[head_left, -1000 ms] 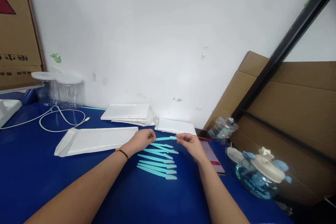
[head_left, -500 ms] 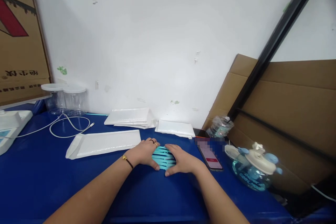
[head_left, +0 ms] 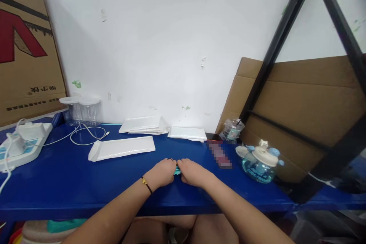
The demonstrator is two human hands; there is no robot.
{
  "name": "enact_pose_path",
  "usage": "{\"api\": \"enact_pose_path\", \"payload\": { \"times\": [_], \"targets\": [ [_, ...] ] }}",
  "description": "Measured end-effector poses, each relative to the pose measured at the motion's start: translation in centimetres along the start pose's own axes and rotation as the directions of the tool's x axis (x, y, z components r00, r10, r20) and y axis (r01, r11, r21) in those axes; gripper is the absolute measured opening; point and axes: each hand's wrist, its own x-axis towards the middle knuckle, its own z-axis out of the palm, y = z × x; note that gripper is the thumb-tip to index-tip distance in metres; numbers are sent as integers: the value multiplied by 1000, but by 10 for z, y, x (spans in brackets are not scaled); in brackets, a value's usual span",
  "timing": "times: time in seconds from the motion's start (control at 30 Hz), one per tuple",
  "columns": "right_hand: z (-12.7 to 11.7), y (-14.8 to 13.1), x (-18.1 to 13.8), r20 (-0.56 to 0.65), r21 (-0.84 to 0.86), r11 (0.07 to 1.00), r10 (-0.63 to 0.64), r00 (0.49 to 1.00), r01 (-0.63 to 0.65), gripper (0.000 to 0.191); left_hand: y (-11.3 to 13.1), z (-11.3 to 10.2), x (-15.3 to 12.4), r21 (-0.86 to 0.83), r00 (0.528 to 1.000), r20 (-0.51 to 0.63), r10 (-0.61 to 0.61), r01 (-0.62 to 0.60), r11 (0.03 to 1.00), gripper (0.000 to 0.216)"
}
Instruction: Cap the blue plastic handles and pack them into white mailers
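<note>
A small teal bundle [head_left: 177, 170], ridged and layered, shows only as a sliver between my hands near the front of the blue table; most of it is covered, and its exact kind cannot be made out. From its left side my left hand [head_left: 163, 172] grips it with curled fingers, a ring on one finger and a dark bracelet on the wrist. My right hand [head_left: 193, 172] is closed on its right side, knuckles almost touching those of the left. Behind my left hand lies a long white padded envelope [head_left: 124, 148].
Along the wall lie folded white envelopes [head_left: 143, 124] and a white packet [head_left: 187, 133]. A phone [head_left: 219, 154] and a teal drink bottle [head_left: 260, 164] stand to the right. At left are clear jars [head_left: 90, 112], a white cable [head_left: 74, 137] and a power strip [head_left: 38, 143].
My hands, spread around the teal bundle before, have come together and closed on it, covering most of it. The view has shifted, showing the table's front edge and my legs.
</note>
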Motion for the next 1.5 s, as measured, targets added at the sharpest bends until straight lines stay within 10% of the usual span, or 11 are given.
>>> {"api": "enact_pose_path", "payload": {
  "times": [0.3,0.43,0.53,0.67,0.87,1.03,1.17,1.33,1.4,1.5],
  "targets": [
    [-68,7,-20,-73,287,958,7,997,14,28,8,0,0,-582,955,-195,-222,70,810,18],
    [-87,6,-25,-318,800,563,101,943,210,68,25,-4,5,-939,936,-162,-313,-49,340,30],
    [-69,-10,-21,-334,918,265,119,935,294,66,41,-4,1,-980,974,-82,-213,-39,196,37],
    [-44,-28,-20,-264,956,179,185,947,232,26,39,-6,-12,-917,995,-62,-82,-25,397,49],
    [-30,3,-31,-315,919,11,624,715,395,24,-64,-38,-34,-498,970,-151,-192,93,862,117],
    [-7,20,-35,-317,945,214,790,525,249,29,-158,-52,-46,-184,841,86,-534,540,821,135],
    [2,16,-37,-339,941,271,776,532,204,30,-182,-48,-51,-184,834,163,-528,551,814,123],
    [0,19,-35,-282,957,191,786,550,218,31,-170,-60,-51,-492,865,-3,-501,435,754,73],
    [-9,22,-32,-252,960,124,777,577,252,31,-158,-71,-43,-696,823,-78,-562,359,622,60],
    [-40,22,-27,-281,904,15,774,567,428,29,-134,-83,-22,-999,685,-54,-726,-34,42,46]
  ]
}}
